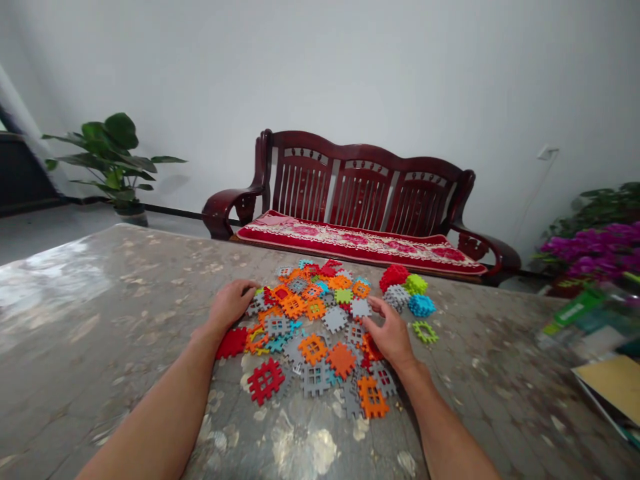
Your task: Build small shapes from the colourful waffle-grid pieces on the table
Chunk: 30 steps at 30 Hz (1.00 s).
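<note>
A loose pile of interlocking plastic tiles (313, 309) in orange, grey, red, blue and green lies spread on the table. My left hand (233, 303) rests at the pile's left edge, fingers loosely curved and apart beside a grey tile (257, 304). Below it lies a solid red tile (233, 343). At the right side of the pile, the thumb and index finger of my right hand (393, 332) are at the edge of a grey square tile (361, 308). My other right fingers are mostly hidden. A red window tile (266, 381) and an orange window tile (373, 397) lie nearest me.
Right of the pile sit a red stack (394, 277), a grey stack (397, 297), a green stack (415, 285), a blue stack (422, 305) and one green frame tile (425, 331). A wooden bench (345, 187) stands behind the table. A yellowish box (613, 387) is far right.
</note>
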Tool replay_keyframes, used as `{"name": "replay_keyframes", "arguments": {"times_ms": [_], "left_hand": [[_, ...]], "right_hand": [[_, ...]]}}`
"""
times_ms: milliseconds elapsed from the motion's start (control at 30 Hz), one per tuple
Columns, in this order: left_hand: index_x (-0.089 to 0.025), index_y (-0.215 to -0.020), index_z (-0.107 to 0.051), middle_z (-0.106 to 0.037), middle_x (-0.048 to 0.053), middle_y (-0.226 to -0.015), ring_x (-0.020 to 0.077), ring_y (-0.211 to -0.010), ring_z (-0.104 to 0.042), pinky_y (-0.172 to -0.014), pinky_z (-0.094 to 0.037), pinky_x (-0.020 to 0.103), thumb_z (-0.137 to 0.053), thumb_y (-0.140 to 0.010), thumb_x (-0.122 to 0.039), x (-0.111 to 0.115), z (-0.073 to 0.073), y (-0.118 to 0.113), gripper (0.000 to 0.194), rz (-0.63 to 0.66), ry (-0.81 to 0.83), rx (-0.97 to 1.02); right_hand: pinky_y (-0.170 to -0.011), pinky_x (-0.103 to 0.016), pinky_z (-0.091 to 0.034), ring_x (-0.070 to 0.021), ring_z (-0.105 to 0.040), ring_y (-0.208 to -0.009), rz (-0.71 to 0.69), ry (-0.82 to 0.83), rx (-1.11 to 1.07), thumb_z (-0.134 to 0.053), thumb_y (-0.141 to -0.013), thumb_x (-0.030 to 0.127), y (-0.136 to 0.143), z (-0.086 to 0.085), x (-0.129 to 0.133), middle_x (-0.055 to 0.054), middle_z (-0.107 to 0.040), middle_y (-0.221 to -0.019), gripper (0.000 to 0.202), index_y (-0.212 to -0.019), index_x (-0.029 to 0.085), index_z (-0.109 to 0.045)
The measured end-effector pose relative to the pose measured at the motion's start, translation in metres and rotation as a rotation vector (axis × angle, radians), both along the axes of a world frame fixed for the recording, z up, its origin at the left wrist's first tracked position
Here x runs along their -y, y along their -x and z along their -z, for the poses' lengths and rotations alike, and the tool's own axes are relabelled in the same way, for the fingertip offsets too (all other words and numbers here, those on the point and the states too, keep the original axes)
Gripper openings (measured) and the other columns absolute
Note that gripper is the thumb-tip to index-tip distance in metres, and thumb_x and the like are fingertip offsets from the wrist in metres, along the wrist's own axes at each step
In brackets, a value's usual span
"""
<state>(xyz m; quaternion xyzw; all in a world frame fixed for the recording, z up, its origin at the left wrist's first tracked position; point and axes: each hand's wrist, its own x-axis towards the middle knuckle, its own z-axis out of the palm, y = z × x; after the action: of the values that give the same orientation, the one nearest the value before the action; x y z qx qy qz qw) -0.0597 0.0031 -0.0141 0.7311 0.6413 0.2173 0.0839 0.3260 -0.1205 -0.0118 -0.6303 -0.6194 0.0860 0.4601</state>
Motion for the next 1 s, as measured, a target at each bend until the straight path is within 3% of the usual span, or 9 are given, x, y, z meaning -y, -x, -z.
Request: {"name": "replay_keyframes", "arguments": {"times_ms": [200,500,700,1000], "left_hand": [[-0.023,-0.104,-0.076,-0.075,0.005,-0.112,0.0214,-0.104,-0.066,-0.091,-0.047,0.028,-0.042,-0.089,-0.034,0.0,-0.001,0.0,0.038,0.016,-0.01,0.013],[-0.025,-0.104,-0.076,-0.076,0.004,-0.113,0.0218,-0.105,-0.066,-0.091,-0.049,0.027,-0.044,-0.087,-0.035,-0.004,0.004,0.002,0.038,-0.003,-0.009,0.029],[-0.024,-0.105,-0.076,-0.076,0.005,-0.113,0.0219,-0.105,-0.067,-0.093,-0.049,0.028,-0.041,-0.088,-0.036,-0.006,0.008,0.004,0.041,0.018,-0.023,0.015],[-0.023,-0.106,-0.075,-0.075,0.005,-0.115,0.0225,-0.107,-0.066,-0.095,-0.048,0.03,-0.041,-0.088,-0.038,-0.005,0.007,0.005,0.041,0.02,0.002,0.04]], "right_hand": [[-0.096,-0.044,-0.051,-0.0254,-0.066,-0.102,0.148,-0.084,-0.005,-0.061,-0.08,0.04,-0.015,-0.008,-0.001,-0.012,-0.071,-0.116,0.046,-0.12,0.018,-0.065],[-0.098,-0.045,-0.047,-0.0277,-0.064,-0.105,0.443,-0.133,0.009,-0.058,-0.08,0.046,-0.059,-0.015,-0.01,-0.014,-0.07,-0.117,0.05,-0.121,0.017,-0.064],[-0.098,-0.044,-0.048,-0.0268,-0.064,-0.106,0.467,-0.138,-0.022,-0.058,-0.08,0.047,-0.074,-0.009,-0.011,-0.015,-0.07,-0.118,0.051,-0.121,0.017,-0.064],[-0.102,-0.048,-0.044,-0.0294,-0.062,-0.112,0.463,-0.097,-0.025,-0.056,-0.079,0.044,-0.069,-0.007,-0.019,-0.015,-0.07,-0.118,0.053,-0.124,0.017,-0.064]]}}
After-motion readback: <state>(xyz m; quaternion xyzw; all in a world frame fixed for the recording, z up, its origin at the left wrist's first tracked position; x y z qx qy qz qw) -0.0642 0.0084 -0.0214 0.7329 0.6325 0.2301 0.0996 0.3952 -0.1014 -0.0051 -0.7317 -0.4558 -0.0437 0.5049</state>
